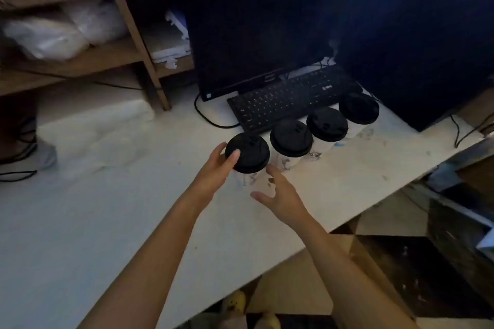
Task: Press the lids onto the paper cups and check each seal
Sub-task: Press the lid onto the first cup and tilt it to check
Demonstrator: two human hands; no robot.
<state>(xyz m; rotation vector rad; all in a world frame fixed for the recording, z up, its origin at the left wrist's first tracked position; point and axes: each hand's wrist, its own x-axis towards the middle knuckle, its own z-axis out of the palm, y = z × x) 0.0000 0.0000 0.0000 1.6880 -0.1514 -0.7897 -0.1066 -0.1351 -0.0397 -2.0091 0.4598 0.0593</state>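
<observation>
1. At the far left, a brown wooden shelf unit (128,43) holds crumpled white plastic bags (53,32).
2. A scuffed white table top (107,208) runs across the scene. Four white paper cups stand on it in a slanting row from near left to far right.
3. The left hand (213,171) grips the round black plastic lid (250,153) of the nearest, leftmost paper cup (251,180). The thumb lies on top of the lid and the fingers curl round its left rim.
4. The right hand (280,195) is just to the right of that cup's wall, fingers spread apart and lightly bent, holding nothing. Whether a fingertip touches the paper cannot be told.
5. Further right stand the second lidded cup (291,139), the third lidded cup (327,124) and the fourth lidded cup (359,109), each close beside its neighbour, black lids seated on top.
6. Just behind the row lies a black keyboard (288,96), with a dark flat monitor (256,35) beyond it.
7. At the far right stands a large dark computer case (417,35).
</observation>
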